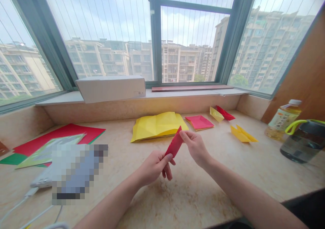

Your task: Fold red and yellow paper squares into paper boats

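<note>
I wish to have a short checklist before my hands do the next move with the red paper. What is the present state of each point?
1. Left hand grips the red paper: ok, thumb over its lower end.
2. Right hand holds the upper end: ok, fingertips at its edge.
3. Red paper lies flat on the counter: not ok, it is held tilted between both hands.
4. Its folded edges are aligned: cannot tell, too small to judge.
5. Bottle is capped: ok, white cap on.
6. Cup stands away from the hands: ok, it is at the far right.
</note>
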Demonstrator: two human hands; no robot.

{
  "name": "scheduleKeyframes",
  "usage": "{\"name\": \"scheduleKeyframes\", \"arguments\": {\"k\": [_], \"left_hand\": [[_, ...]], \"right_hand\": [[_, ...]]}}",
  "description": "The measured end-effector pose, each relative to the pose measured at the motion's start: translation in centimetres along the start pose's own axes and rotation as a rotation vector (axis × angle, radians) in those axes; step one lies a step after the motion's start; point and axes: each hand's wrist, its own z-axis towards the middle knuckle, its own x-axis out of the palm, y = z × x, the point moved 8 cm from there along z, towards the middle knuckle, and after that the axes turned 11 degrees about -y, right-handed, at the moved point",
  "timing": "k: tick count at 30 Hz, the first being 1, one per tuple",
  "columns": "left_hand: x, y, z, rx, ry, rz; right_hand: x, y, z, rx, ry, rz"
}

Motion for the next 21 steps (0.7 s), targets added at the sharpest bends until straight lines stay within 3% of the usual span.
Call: {"name": "scheduleKeyframes", "arguments": {"k": [6, 12, 15, 21], "left_hand": [[0.5, -0.6, -0.4, 0.014, 0.038, -0.002], [-0.7, -0.2, 0.2, 0.017, -0.133, -0.098], [-1.7, 0.0, 0.6, 0.066, -0.236, -0.015], [-1.7, -0.2, 0.3, 0.167, -0.243, 0.220]], "right_hand": [[-1.1, -0.2, 0.2, -0.014, -0.125, -0.008], [-0.1, -1.7, 0.8, 0.148, 0.059, 0.072], [0.3, -2.0, 0.7, 0.179, 0.127, 0.011], [1.9, -2.0, -0.7, 0.137, 0.251, -0.074]]}}
